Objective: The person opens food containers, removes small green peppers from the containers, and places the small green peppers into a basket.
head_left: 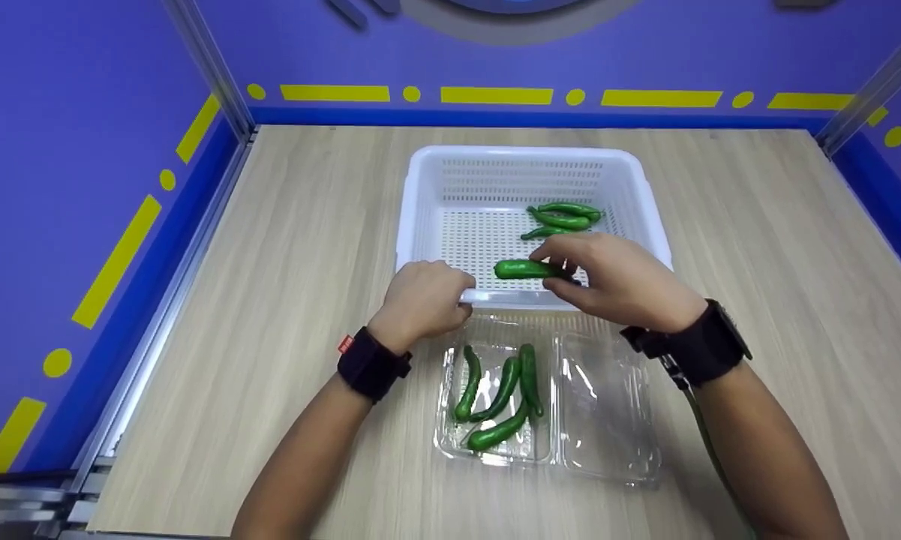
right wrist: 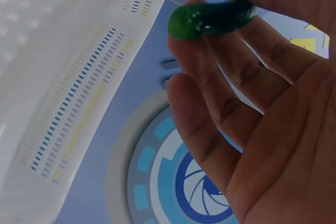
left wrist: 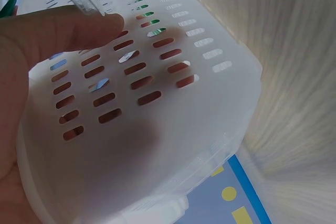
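Note:
A white plastic basket [head_left: 525, 154] with slotted walls stands mid-table. My left hand [head_left: 425, 300] grips its near wall, fingers over the rim; the thumb [left wrist: 79, 30] lies along the outside in the left wrist view. Above the basket's near side, my right hand [head_left: 615, 281] pinches a glossy green chili pepper [head_left: 521, 269] between thumb and fingers. The right wrist view shows that pepper [right wrist: 210, 19] curved across the fingertips. Three more green peppers [head_left: 566, 217] lie at the basket's right side, one partly hidden by the hand.
Before the basket, a clear hinged plastic box [head_left: 442, 442] lies open with several green peppers [head_left: 503, 390] in its left half. Its transparent lid [head_left: 608, 420] is folded out to the right. Blue panels with yellow marks [head_left: 495, 96] border the wooden table [head_left: 307, 225].

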{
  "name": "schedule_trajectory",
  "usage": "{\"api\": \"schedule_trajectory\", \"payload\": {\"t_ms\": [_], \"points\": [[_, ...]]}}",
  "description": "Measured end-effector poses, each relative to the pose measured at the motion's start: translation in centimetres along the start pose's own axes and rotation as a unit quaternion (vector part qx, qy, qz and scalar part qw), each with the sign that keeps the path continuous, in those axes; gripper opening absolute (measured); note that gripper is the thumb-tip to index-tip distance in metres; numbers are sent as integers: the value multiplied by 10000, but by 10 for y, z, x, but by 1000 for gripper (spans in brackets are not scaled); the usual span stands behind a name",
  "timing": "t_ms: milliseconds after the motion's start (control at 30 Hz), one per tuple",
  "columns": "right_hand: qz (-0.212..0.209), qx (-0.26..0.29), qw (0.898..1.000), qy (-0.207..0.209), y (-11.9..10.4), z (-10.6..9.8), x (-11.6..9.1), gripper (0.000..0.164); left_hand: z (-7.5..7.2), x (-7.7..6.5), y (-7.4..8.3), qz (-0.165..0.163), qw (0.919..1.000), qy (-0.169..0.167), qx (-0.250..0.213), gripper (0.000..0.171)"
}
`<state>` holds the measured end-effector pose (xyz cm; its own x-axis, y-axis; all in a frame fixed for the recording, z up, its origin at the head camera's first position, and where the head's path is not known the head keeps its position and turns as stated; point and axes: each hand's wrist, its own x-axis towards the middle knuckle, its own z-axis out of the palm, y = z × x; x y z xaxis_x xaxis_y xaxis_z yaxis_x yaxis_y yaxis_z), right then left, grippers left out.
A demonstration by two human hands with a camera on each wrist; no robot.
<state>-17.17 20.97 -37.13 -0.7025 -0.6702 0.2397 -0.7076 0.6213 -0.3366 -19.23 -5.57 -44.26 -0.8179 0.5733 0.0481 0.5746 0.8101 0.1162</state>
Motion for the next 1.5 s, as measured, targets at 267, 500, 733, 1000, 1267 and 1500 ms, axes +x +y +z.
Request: {"api": "schedule_trajectory", "payload": {"t_ms": [267, 500, 733, 1000, 1267, 1500], "points": [[-109, -68, 9999, 93, 7, -6, 5, 22, 0, 1, -1, 25, 9999, 105, 85, 13], [201, 12, 9998, 70, 19, -10, 11, 19, 1, 2, -1, 20, 9999, 109, 24, 11], [470, -112, 9986, 197, 31, -13, 17, 22, 1, 1, 0, -16, 10000, 45, 1, 10], [573, -241, 9978, 217, 47, -14, 26, 20, 0, 1, 0, -35, 10000, -8, 0, 10], [978, -238, 9949, 7, 62, -11, 40, 25, 1, 1, 1, 22, 9999, 113, 63, 11], [1242, -229, 9919, -157, 71, -5, 50, 26, 1, 1, 1, 26, 9999, 105, 38, 10]]}}
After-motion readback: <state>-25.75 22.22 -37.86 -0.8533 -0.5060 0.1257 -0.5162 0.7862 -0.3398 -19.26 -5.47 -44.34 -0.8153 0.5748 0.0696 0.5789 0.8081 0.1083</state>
